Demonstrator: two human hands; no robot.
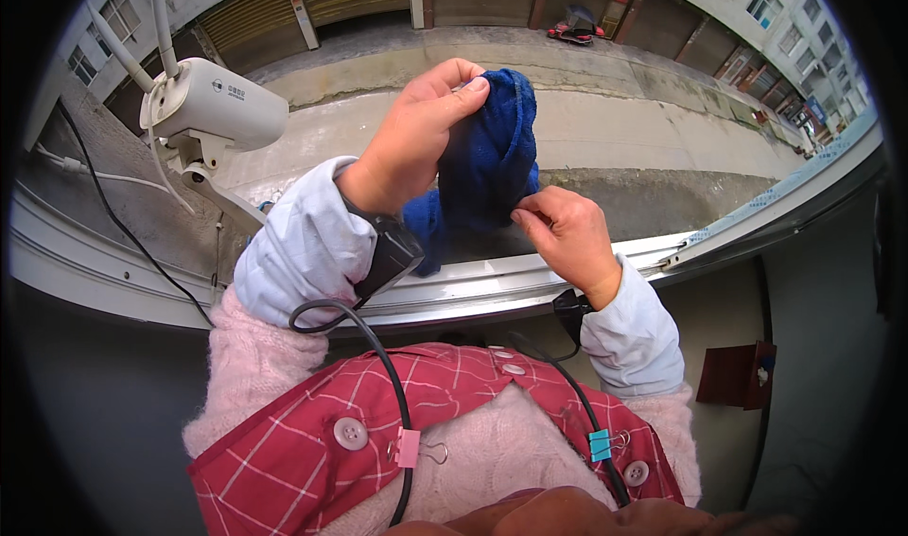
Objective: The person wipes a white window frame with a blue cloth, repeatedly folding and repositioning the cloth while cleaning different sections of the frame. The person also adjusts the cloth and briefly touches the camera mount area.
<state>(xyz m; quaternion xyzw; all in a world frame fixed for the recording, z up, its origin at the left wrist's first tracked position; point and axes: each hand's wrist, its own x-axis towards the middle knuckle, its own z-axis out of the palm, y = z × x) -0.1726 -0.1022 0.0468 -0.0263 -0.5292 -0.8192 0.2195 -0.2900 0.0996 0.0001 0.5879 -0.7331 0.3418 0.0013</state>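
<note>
A dark blue cloth (pixel 490 148) hangs bunched and folded in front of me, above the white window track. My left hand (pixel 416 129) pinches its top edge between thumb and fingers. Lower down on the right, my right hand (pixel 575 238) has thumb and forefinger closed at the cloth's bottom edge. A loose end of the cloth droops at the left, near my left wrist. The folds hide some of my left fingertips. Each wrist bears a black strapped device with a cable.
A white security camera (pixel 222 105) on a bracket stands outside, close to my left arm, with a black cable (pixel 104 200) beside it. The white window frame (pixel 492 285) runs across below my hands. Outside lie a street and a parked red vehicle (pixel 574 27). A dark red box-like object (pixel 738 375) is at lower right.
</note>
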